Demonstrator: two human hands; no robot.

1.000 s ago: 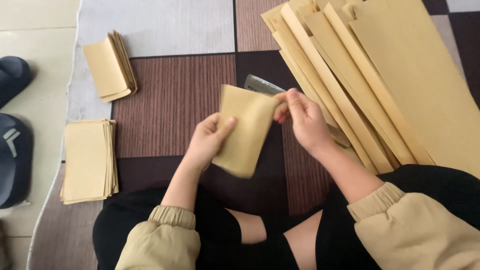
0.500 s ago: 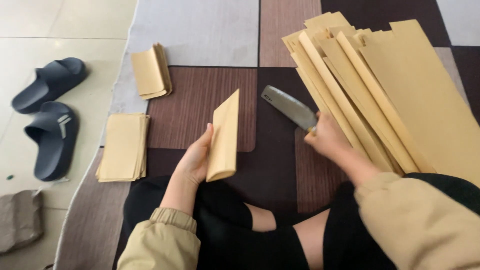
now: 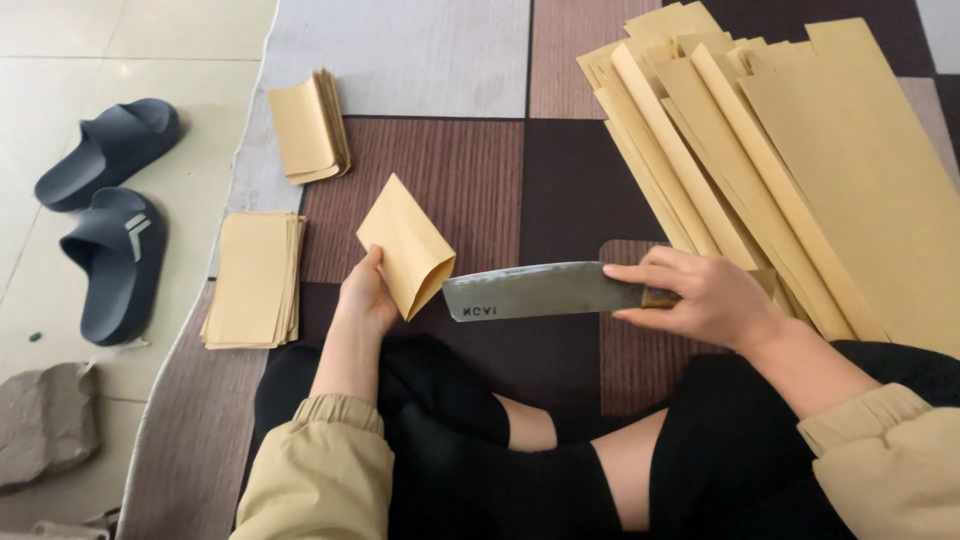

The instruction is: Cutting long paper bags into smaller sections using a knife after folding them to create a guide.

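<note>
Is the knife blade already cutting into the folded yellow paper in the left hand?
No: the knife blade lies flat in the right hand, its tip just beside the folded yellow paper.

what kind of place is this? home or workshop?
Likely a home floor used for handwork: a patchwork rug on pale floor tiles, slippers beside it, and the person sitting cross-legged among stacks of yellow paper.

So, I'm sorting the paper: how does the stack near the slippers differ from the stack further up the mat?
The near stack lies flat and squared, by the left hand. The far stack is fanned, its edges splayed, and looks smaller. Both are tan folded paper on the mat.
</note>
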